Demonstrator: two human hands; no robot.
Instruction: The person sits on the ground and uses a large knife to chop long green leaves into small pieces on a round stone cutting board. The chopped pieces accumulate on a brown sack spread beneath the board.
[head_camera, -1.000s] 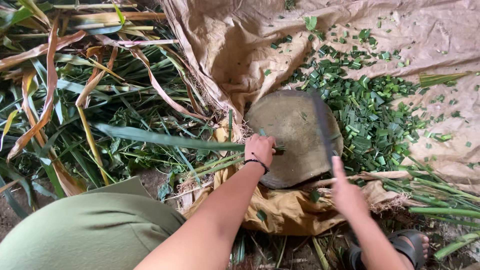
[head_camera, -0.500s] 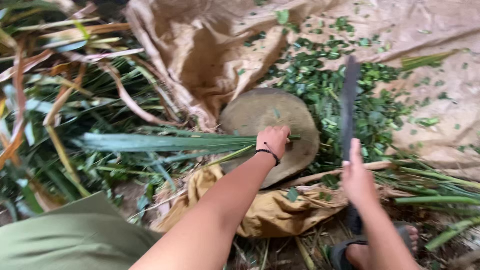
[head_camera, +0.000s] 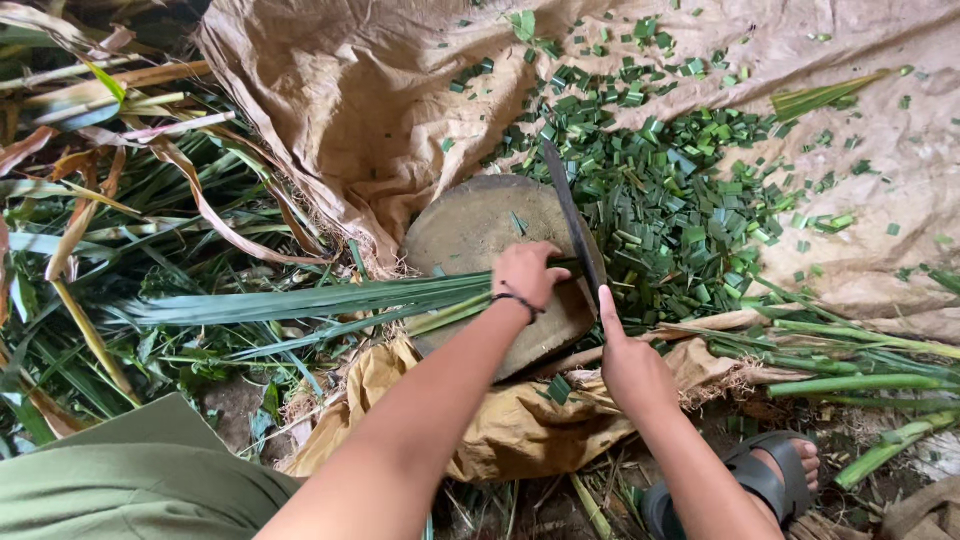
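The left hand (head_camera: 527, 272) presses a bundle of long green leaves (head_camera: 330, 300) flat onto the round wooden block (head_camera: 470, 225), fingers curled over them. The right hand (head_camera: 630, 365) grips the handle of a dark long blade (head_camera: 572, 220), whose edge rests on the leaves just beside the left fingers. Chopped green pieces (head_camera: 660, 190) crowd the block's far edge on the brown sacking (head_camera: 330, 100). The handle is hidden inside the fist; a sandalled foot (head_camera: 770, 470) is partly cut off.

Both forearms are bare, without sleeves. A thin black band (head_camera: 517, 301) circles the left wrist. Olive-green cloth (head_camera: 130, 480) covers the leg, and a dark strapped sandal (head_camera: 760, 478) is on the foot.
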